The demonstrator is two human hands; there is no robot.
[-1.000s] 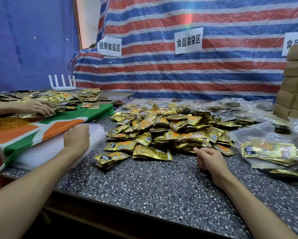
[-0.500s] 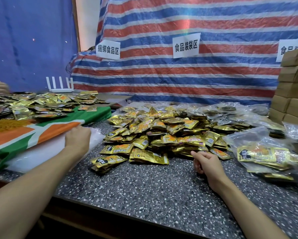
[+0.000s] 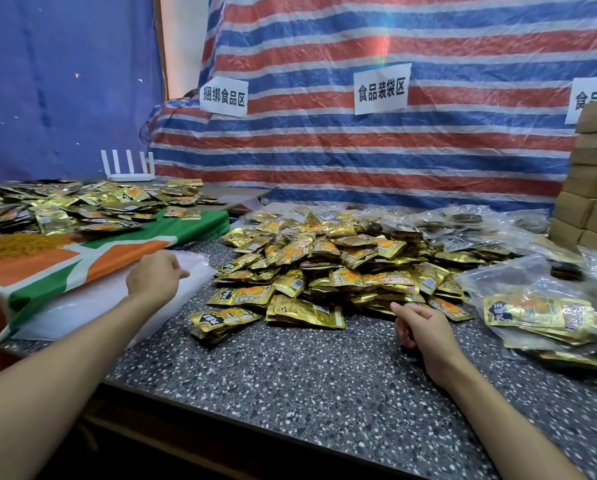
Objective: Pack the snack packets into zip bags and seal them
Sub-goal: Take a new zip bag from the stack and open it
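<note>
Fingers of left hand [image 3: 153,277] curl on zip bags [image 3: 93,306] left of snack packets [image 3: 324,258], grip unclear; right hand [image 3: 418,327] loosely curled, empty, just beside them.

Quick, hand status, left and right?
Left hand: curled on the clear bag stack; whether it grips one cannot be told.
Right hand: loosely curled beside the packet pile, holding nothing.

Packets [image 3: 328,261] mid-table [image 3: 290,375] — boxes [image 3: 594,188] right
</note>
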